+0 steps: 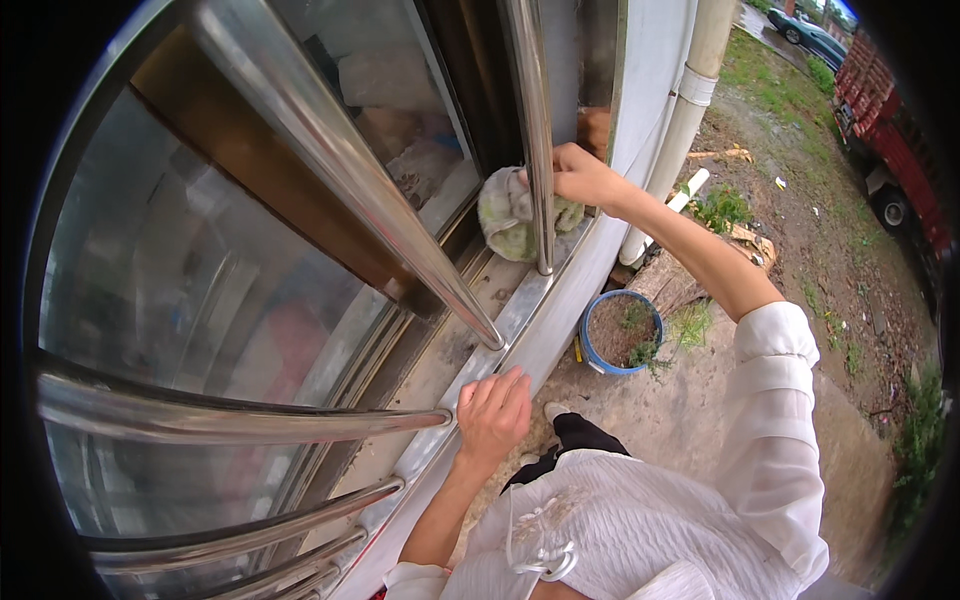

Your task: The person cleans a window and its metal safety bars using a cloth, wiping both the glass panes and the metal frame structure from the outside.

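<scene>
My right hand (581,176) reaches around an upright stainless steel bar (540,135) and grips a pale cloth (506,214) with greenish stains. The cloth rests at the lower corner of the window, behind the bar and close to the brown frame (491,75); part of it is hidden by the bar. On the metal edge of the sill (469,367), my left hand (495,412) rests with curled fingers between two bars. Nothing shows in that hand, though its palm is hidden. Beyond the bars stands the sliding glass pane (187,262).
More steel bars (255,427) cross the window at the left. Below the wall are a blue-rimmed planter (622,330) with soil and small plants, a log (660,281) and a white drainpipe (675,127). A red truck (892,150) and a parked car (810,37) stand farther off.
</scene>
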Available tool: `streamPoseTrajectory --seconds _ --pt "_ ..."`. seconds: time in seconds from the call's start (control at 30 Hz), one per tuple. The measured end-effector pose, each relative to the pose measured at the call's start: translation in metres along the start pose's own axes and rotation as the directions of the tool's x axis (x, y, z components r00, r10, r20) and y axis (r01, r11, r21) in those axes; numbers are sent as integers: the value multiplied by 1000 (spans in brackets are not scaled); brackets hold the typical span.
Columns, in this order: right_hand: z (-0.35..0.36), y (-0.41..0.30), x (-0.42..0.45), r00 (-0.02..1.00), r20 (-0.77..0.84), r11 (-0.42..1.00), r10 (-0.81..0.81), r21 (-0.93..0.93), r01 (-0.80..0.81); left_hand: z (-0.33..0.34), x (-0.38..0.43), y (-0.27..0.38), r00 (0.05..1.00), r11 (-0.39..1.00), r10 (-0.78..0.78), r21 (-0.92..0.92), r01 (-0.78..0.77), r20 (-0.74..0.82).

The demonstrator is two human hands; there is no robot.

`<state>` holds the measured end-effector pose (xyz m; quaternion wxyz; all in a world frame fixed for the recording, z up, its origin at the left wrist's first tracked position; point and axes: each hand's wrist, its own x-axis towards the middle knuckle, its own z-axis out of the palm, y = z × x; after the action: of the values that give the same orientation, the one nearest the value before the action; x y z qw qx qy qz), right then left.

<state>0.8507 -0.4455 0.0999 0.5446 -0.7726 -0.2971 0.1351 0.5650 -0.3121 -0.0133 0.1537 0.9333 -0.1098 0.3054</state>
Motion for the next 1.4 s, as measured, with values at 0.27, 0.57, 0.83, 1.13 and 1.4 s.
streamPoseTrajectory --seconds 0.27,0.57,0.83,1.13,1.4 --pt "39 12 47 992 127 902 23 425 -75 -1 -1 -2 999 999 26 46 -27 23" --pt "55 21 39 969 127 937 -212 307 165 2 -4 -3 999 994 20 106 -24 38" --pt "86 41 47 534 644 818 -548 276 506 4 -2 -4 997 989 40 138 -49 62" --pt "83 51 52 162 714 275 -681 44 960 6 0 -6 995 984 70 160 -82 75" --pt "91 58 45 221 653 112 -724 -205 972 7 -1 -7 994 977 81 190 -95 78"
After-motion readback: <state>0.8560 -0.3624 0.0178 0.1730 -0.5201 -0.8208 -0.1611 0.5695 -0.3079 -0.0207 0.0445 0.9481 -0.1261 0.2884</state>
